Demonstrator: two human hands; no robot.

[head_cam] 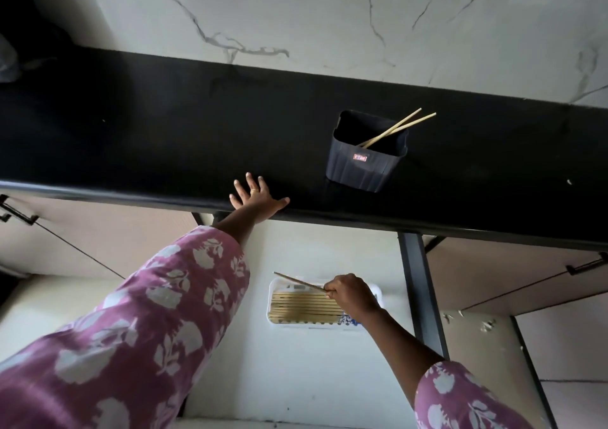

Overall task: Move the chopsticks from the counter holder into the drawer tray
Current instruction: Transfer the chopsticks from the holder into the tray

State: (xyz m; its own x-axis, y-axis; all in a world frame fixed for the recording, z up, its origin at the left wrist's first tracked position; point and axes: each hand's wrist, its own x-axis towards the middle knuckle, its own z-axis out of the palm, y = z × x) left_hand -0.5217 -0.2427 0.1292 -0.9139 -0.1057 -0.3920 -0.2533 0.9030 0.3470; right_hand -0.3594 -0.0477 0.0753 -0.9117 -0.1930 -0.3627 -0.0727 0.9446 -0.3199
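A dark square holder (365,162) stands on the black counter (164,139), with two wooden chopsticks (399,126) leaning out of it to the right. Below the counter, a white tray (274,292) lies in the open drawer (296,369) and holds several chopsticks (299,307) laid side by side. My right hand (350,292) is over the tray's right part and pinches one chopstick (297,281) that slants up to the left. My left hand (255,198) rests flat on the counter's front edge, fingers spread, left of the holder.
A marble-patterned wall (329,17) rises behind the counter. Closed cabinet fronts with dark handles (19,213) (589,265) flank the drawer. A dark vertical frame post (421,290) runs along the drawer's right side.
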